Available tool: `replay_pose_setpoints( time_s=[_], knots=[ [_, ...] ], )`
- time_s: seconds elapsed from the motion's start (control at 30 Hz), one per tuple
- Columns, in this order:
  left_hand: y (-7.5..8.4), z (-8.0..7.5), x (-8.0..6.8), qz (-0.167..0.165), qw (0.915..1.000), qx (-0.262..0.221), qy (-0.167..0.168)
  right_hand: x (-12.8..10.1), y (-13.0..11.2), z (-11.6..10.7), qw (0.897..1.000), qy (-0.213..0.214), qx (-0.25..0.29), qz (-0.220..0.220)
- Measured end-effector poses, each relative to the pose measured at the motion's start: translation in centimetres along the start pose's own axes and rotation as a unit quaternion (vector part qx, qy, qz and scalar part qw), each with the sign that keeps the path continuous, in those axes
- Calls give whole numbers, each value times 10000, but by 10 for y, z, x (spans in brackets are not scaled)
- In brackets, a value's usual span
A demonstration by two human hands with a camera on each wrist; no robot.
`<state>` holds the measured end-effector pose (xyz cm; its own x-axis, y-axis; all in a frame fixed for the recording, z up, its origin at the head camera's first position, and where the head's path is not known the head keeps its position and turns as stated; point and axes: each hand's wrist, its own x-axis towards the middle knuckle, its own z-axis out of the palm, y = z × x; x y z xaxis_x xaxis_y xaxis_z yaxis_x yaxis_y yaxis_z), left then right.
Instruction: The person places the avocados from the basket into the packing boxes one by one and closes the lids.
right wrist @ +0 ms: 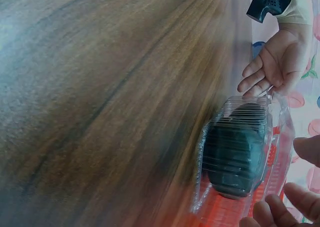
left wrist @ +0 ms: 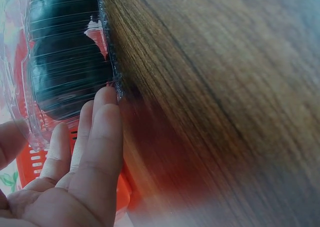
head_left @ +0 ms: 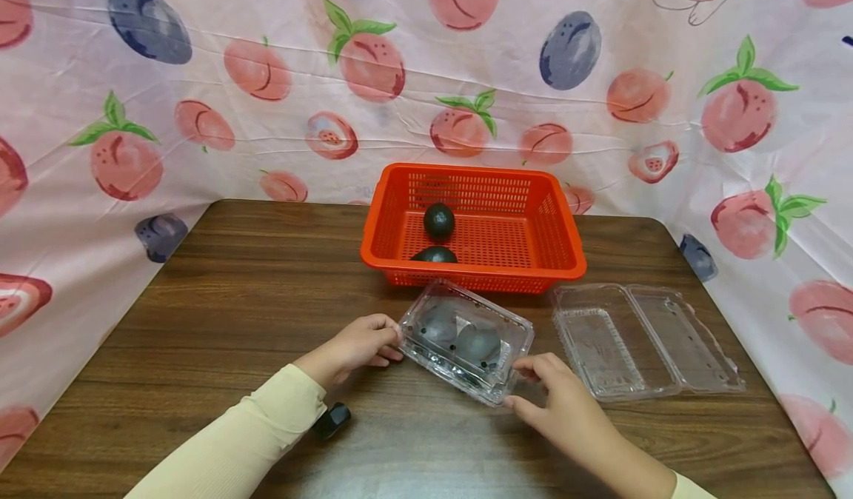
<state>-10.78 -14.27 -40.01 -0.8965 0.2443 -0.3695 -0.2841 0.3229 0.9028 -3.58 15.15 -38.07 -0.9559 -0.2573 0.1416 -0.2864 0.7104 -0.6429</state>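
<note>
A closed clear plastic clamshell box (head_left: 466,340) sits at an angle on the wooden table, with two dark avocados (head_left: 478,344) inside. My left hand (head_left: 360,347) is at its left corner. In the left wrist view, the fingers (left wrist: 102,132) extend fairly straight along the box's end, and the thumb is beside the lid's rim. At the right end is my right hand (head_left: 560,403), thumb and fingers spread apart. The right wrist view shows this thumb (right wrist: 307,149) beside the lid, with the ribbed side of the box (right wrist: 235,152) facing the camera.
Behind the box stands a red-orange plastic basket (head_left: 473,269) holding two avocados (head_left: 439,221). An opened clear clamshell (head_left: 646,343) lies to the right. A small black object (head_left: 332,420) is by the left sleeve. A fruit-printed cloth (head_left: 266,143) hangs round the table.
</note>
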Motion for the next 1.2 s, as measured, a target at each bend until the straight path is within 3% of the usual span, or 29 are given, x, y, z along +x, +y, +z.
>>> replay_pose_setpoints(
  time_s=[0.63, 0.9, 1.2],
  knots=[
    [6, -1, -1, -25, 10000, 72, -56, 1, 8, 0, 9871, -578, 576, 1380],
    [5, 0, -2, -89, 9999, 68, -53, 2, 12, 7, 9815, -949, 807, 1451],
    [4, 1, -6, -39, 9999, 0, -158, 9, 10, 9, 9771, -1002, 987, 1598]
  ],
)
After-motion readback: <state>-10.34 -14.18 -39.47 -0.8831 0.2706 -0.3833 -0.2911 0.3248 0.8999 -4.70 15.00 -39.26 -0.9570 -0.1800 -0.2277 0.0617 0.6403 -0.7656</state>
